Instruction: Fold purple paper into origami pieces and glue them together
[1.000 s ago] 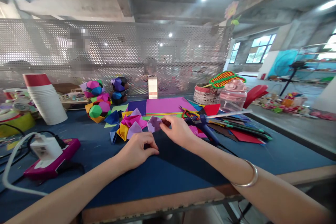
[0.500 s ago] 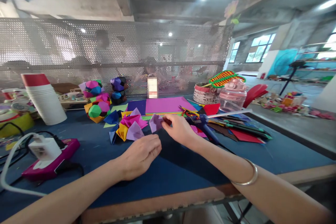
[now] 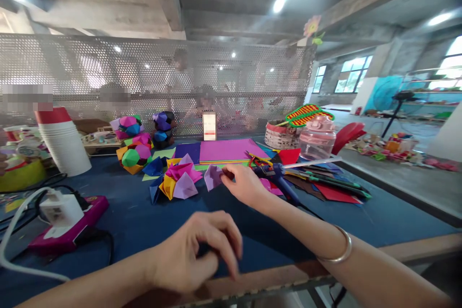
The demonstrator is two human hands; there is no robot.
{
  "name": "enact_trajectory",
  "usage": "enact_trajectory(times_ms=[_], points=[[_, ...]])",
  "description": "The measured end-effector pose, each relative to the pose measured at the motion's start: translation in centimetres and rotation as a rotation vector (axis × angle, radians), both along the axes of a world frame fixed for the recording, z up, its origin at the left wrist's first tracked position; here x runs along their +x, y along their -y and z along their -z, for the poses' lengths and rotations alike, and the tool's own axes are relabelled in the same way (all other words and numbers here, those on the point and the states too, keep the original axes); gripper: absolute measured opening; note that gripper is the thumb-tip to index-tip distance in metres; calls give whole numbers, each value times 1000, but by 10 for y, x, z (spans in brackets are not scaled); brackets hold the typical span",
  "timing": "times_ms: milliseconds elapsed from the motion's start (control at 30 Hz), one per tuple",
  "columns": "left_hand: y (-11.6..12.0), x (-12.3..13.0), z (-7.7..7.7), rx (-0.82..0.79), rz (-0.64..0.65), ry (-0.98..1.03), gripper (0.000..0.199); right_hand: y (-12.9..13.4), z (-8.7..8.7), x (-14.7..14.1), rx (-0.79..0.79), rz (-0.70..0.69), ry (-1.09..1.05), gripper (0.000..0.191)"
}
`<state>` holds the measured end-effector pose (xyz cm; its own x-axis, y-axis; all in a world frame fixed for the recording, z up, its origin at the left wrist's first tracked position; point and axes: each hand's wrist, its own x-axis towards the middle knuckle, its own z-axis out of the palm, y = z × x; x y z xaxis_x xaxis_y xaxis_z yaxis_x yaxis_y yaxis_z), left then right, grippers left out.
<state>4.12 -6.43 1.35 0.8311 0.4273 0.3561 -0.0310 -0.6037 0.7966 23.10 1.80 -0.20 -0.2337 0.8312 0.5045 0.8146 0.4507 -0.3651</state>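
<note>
Between thumb and fingers, my right hand (image 3: 242, 184) pinches a lilac folded paper piece (image 3: 212, 178) at its right edge, just above the blue tabletop (image 3: 137, 231). Nearer the table's front edge is my left hand (image 3: 202, 248), with curled fingers apart and nothing in them; its fingertips are slightly smeared by motion. A cluster of folded paper pieces (image 3: 180, 175), in pink, lilac, yellow and blue, lies left of the held piece. Right of my right hand rests a blue glue gun (image 3: 276, 173), beside the pink folded paper (image 3: 269, 185) partly hidden behind my wrist.
A stack of coloured paper (image 3: 231, 150) and scissors (image 3: 254, 158) lie behind my hands. Finished paper balls (image 3: 135, 156), white cups (image 3: 63, 142) and a magenta power strip (image 3: 68, 226) are at left. A pink bottle (image 3: 317, 139), a basket (image 3: 279, 134) and paper sheets (image 3: 335, 192) occupy the right.
My left hand has drawn back toward the table's front edge and its fingers have spread apart. The right hand still holds the lilac paper piece, nearly in the same place.
</note>
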Motion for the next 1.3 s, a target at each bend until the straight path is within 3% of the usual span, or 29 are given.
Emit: enact_trajectory(times_ms=[67,133,233,333,400,600,767,933,1033,1200,1300], points=[[-15,-7,3,-51,-188,159,26,0,1,-1,-5,-16,-5,12],[-32,-14,6,25,-458,287,34,1,1,-3,-7,-44,-7,13],[-53,-17,8,42,-734,238,21,7,-1,-7,2,-116,-5,14],[-63,-14,13,-56,-669,114,39,14,-3,-11,12,-193,-4,11],[-66,-12,18,-169,-618,46,36,19,-4,-13,11,-236,-6,11],[-66,-9,24,-340,-669,79,22,26,-3,-17,102,-294,-75,11],[-63,-7,27,-341,-608,73,17,29,-5,-18,183,-318,7,2],[-63,-8,26,-303,-621,109,18,32,-6,-19,213,-349,-37,10],[-62,-9,24,-322,-607,97,19,32,-8,-20,157,-360,-160,14],[-61,-8,27,-292,-583,99,19,29,-8,-21,-106,-350,-425,15],[-62,-8,27,-339,-606,112,23,26,-5,-22,-142,-330,-427,14]])
